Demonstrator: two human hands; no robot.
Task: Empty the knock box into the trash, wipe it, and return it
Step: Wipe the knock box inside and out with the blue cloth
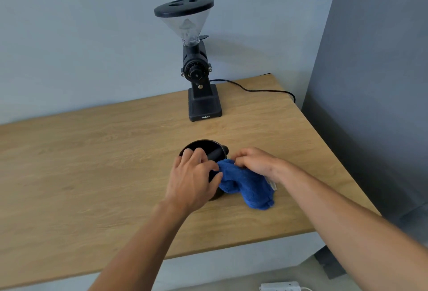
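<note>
- Coffee grinder, black, standing on the surface: one brand mark in small pale capital letters on the front lip of its base. It reads approximately "MINIMEX"; the letters are small and soft, so the spelling is not certain.
- Round adjustment dial on the grinder's front: a ring of fine pale graduation marks and what look like numerals around its edge. None is large or sharp enough to read.
- White tag showing at the edge of the blue cloth: any print on it is illegible.
- No other legible text, number or sign noted.
</note>
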